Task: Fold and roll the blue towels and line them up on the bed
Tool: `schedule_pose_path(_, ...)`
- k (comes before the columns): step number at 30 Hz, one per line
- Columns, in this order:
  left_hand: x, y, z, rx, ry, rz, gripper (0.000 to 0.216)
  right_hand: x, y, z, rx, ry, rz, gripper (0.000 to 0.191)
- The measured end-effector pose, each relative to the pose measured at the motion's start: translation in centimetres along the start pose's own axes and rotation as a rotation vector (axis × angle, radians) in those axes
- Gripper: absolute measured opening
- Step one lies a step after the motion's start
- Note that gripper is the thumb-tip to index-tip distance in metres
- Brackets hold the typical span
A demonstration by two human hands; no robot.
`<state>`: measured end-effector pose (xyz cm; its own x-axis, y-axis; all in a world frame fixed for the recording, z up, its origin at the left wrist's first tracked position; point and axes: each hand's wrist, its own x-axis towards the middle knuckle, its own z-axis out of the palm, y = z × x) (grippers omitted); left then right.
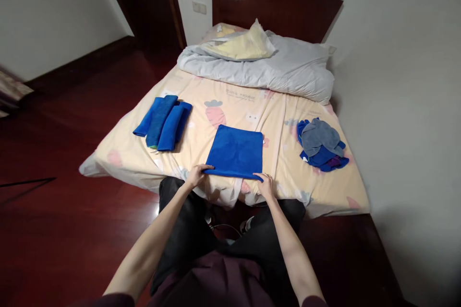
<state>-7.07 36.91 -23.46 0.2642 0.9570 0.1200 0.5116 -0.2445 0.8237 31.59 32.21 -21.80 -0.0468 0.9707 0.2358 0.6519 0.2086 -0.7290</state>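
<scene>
A blue cloth lies flat and square on the bed sheet, near the foot edge in front of me. My left hand pinches its near left corner. At the near right corner my right hand does the same, fingers closed on the hem. To the left, several folded blue cloths lie side by side. On the right sits a loose heap of blue and grey cloths.
A rumpled grey duvet and a yellow pillow lie at the head of the bed, against a dark wooden headboard. Dark wood floor surrounds the mattress on the left. A white wall runs along the right.
</scene>
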Motion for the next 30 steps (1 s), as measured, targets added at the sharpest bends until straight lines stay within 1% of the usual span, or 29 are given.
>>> schedule_pose_path(4, -0.1, -0.7, 0.3, -0.117, 0.076, -0.129, 0.04, -0.2, 1.4, 1.1, 0.267, 0.067, 0.119, 0.032)
schedule_pose_path(5, -0.1, -0.7, 0.4, -0.133, 0.096, -0.155, 0.037, -0.1, 1.7, 1.5, 0.312, 0.093, 0.147, 0.03)
schedule_pose_path(7, 0.0, -0.6, 0.8, -0.149, 0.141, -0.183, 0.036, 0.1, 2.1, 2.3, 0.336, 0.151, 0.191, 0.031)
schedule_pose_path(11, 0.0, 0.2, 1.3, -0.175, 0.235, -0.196, 0.042, 0.7, 2.5, 3.2, 0.269, 0.291, 0.247, 0.043)
schedule_pose_path(13, 0.0, 0.7, 1.5, -0.172, 0.267, -0.214, 0.044, 0.9, 2.5, 3.4, 0.236, 0.337, 0.259, 0.048)
schedule_pose_path(21, 0.1, 2.3, 1.7, -0.032, 0.371, -0.313, 0.044, 0.8, 1.4, 3.9, 0.067, 0.413, 0.239, 0.056)
schedule_pose_path(25, 0.1, 2.3, 2.5, -0.023, 0.426, -0.339, 0.042, 0.5, 1.0, 4.1, -0.023, 0.453, 0.256, 0.056)
schedule_pose_path(30, 0.0, 1.7, 3.6, 0.033, 0.525, -0.317, 0.038, 0.3, 1.0, 4.5, -0.04, 0.48, 0.314, 0.059)
